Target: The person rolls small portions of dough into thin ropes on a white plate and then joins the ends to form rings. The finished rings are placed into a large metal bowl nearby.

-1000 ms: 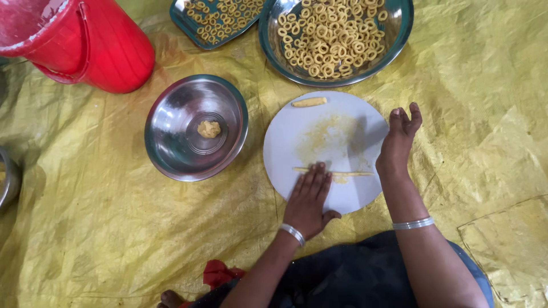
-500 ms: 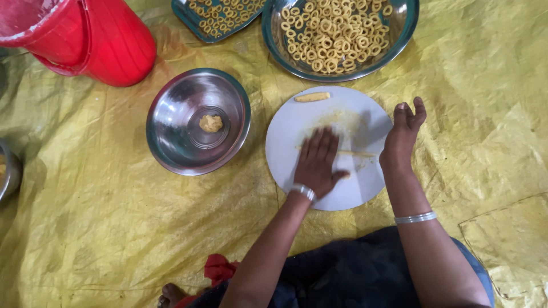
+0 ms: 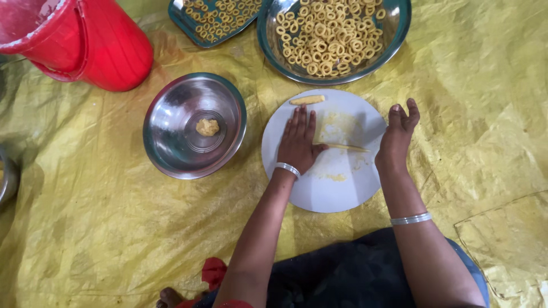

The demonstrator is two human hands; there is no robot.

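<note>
Pressing my flat, released left hand [image 3: 298,144] on the thin dough rope [image 3: 345,147] lying mid white plate [image 3: 319,194], I am seemingly rolling evenly, while my open right hand [image 3: 398,137] is steadying the rim.

Left hand [image 3: 298,145] lies flat, fingers straight; right hand [image 3: 398,137] rests loosely curled.

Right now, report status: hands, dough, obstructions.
Left hand flat on dough strand, rolling on white plate. Right hand steadies rim. Nothing obstructs.
</note>
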